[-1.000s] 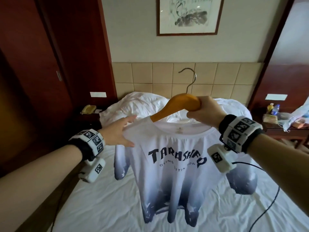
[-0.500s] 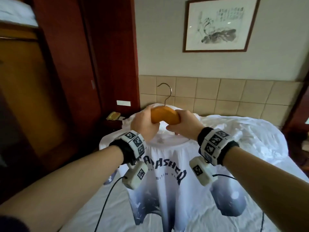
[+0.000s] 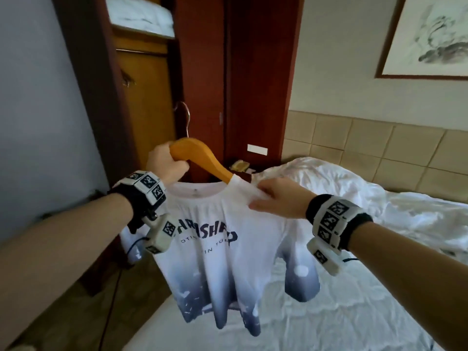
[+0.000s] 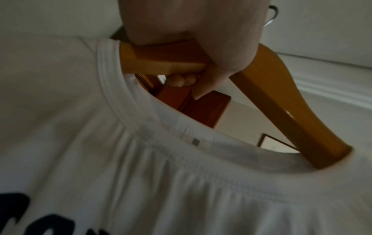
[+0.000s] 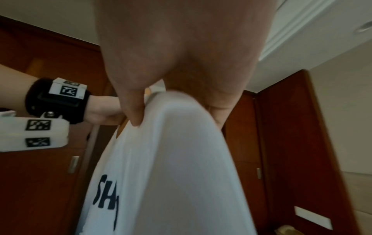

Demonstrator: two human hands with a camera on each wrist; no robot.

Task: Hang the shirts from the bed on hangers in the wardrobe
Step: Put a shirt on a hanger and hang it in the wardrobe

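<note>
Head view: our left hand (image 3: 166,163) grips the hanger (image 3: 200,158) at its middle, below the hook. The shirt (image 3: 222,239) hangs on the hanger, above the bed (image 3: 354,287); our right hand (image 3: 276,198) pinches its shoulder. The wardrobe (image 3: 149,97) stands behind the hanger.

Left wrist view: fingers (image 4: 181,80) wrap the hanger (image 4: 281,103) inside the collar.

Right wrist view: the thumb (image 5: 130,101) and fingers clamp shirt (image 5: 181,159) fabric.

We judge the shirt mounted; hooking it inside the wardrobe remains.
</note>
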